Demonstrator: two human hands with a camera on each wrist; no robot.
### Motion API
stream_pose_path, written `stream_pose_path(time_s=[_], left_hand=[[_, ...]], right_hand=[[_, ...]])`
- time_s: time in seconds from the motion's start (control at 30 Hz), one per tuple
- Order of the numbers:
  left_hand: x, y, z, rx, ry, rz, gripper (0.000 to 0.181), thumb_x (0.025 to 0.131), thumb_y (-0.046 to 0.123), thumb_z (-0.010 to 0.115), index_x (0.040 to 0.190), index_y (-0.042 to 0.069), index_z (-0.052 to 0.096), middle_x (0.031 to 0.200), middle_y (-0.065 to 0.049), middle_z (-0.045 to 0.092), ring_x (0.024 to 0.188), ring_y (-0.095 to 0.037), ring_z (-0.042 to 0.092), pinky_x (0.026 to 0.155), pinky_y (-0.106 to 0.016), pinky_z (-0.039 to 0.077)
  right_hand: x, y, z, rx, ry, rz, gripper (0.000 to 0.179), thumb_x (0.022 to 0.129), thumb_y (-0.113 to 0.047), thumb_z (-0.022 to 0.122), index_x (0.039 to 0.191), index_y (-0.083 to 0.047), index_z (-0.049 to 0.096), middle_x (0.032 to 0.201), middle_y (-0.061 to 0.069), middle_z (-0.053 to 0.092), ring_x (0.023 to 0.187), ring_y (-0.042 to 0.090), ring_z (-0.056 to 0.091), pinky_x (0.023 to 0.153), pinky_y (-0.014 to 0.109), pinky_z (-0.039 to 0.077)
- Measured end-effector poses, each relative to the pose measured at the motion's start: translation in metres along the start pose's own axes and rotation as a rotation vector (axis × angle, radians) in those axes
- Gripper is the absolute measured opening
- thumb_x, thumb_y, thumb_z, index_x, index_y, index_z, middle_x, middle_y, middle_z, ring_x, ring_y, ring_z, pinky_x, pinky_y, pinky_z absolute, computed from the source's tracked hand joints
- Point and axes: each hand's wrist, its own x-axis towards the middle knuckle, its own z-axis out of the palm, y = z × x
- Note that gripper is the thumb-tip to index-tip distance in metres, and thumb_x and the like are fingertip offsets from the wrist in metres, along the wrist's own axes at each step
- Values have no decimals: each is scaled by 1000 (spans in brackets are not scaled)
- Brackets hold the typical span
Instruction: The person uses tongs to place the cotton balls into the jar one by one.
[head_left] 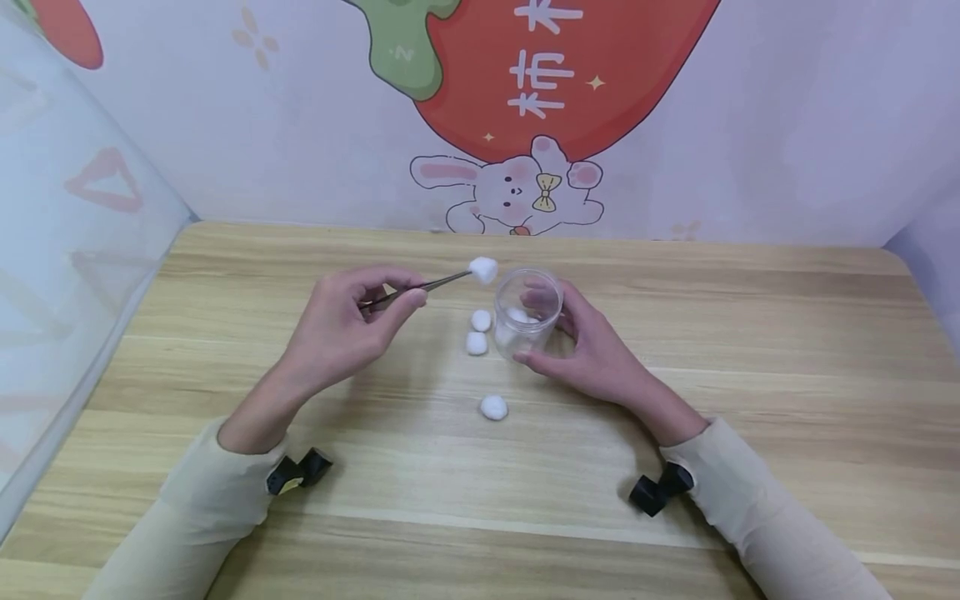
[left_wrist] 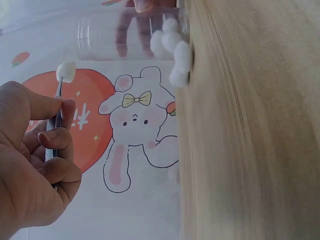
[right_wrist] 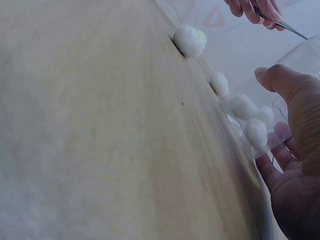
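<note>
On the tabletop [head_left: 772, 367], a clear, lidless jar [head_left: 529, 327] is stood upright and clasped round its side by the right-hand grip [head_left: 592, 350], presumably so it is kept steady. Slim metal tweezers [head_left: 448, 281] are pinched by the left-hand grip [head_left: 348, 325], likely for finer control. A white, fluffy, roundish cotton ball [head_left: 483, 269] is held at their tips, near the jar's rim; three loose balls [head_left: 494, 407] are left outside, others [right_wrist: 256, 132] inside.
</note>
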Motion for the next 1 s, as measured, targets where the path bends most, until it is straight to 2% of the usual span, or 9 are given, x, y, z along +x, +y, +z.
stream_pose_path(time_s=[0.13, 0.37, 0.63, 0.8, 1.0], left_hand=[[1, 3, 1, -13, -4, 23, 9, 99, 15, 76, 106, 14, 81, 75, -4, 68, 53, -9, 36, 45, -23, 28], [2, 6, 2, -30, -3, 48, 10, 98, 13, 76, 106, 14, 81, 77, 1, 70, 53, -10, 36, 45, -23, 28], [2, 9, 6, -38, -29, 70, 9, 97, 9, 77, 103, 13, 81, 78, -1, 71, 52, -10, 35, 45, -22, 27], [1, 9, 9, -28, -40, 73, 8, 97, 11, 78, 104, 13, 82, 80, -1, 72, 53, -9, 37, 46, -22, 29], [1, 8, 10, 2, -52, 62, 9, 98, 13, 77, 105, 14, 81, 80, -6, 71, 54, -11, 39, 47, -23, 30]], right_hand=[[0, 0, 0, -3, -2, -1, 84, 84, -7, 89, 155, -15, 44, 150, 5, 56, 143, 21, 55, 122, 38, 44], [0, 0, 0, -10, -5, 5, 85, 84, -8, 89, 155, -16, 44, 150, 5, 57, 143, 20, 55, 122, 39, 44], [-1, 0, 0, -20, -8, 5, 85, 84, -7, 89, 156, -16, 44, 150, 6, 57, 144, 21, 55, 122, 39, 44], [-1, 0, 0, -23, -6, 2, 85, 84, -8, 89, 155, -16, 44, 150, 6, 57, 144, 20, 55, 122, 39, 44], [-1, 0, 0, -28, -8, 11, 85, 84, -10, 89, 156, -19, 44, 150, 4, 57, 144, 19, 55, 122, 38, 44]])
